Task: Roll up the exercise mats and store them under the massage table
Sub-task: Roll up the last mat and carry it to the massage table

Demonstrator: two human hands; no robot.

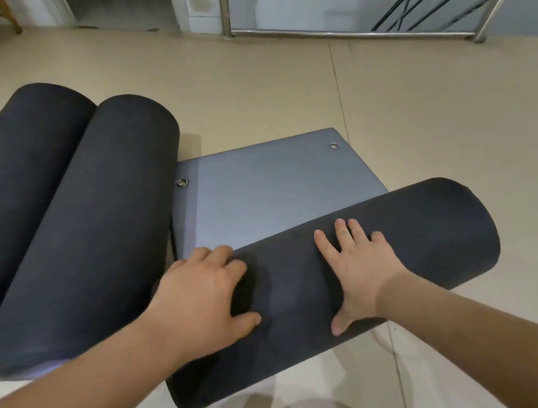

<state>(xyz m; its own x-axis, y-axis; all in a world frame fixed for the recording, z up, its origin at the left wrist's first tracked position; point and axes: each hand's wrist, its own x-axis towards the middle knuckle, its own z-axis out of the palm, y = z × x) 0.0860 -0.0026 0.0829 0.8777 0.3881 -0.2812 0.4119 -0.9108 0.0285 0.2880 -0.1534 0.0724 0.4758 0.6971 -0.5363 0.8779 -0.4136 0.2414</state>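
A dark grey exercise mat (426,239) lies on the floor in front of me, mostly wound into a thick roll. Its flat tail (269,190), lighter grey with two metal eyelets, stretches away from the roll. My left hand (201,298) presses on the roll's left part, fingers curled over its top. My right hand (359,270) lies flat on the roll's middle, fingers spread. Three rolled mats lie side by side to the left, the nearest (86,231) touching the flat tail's edge.
Beige floor (435,117) spreads to the right and beyond the mat. A chrome railing (352,35) runs along the far side. A wooden leg (9,15) stands at the far left. A doorway (124,9) opens in the far wall.
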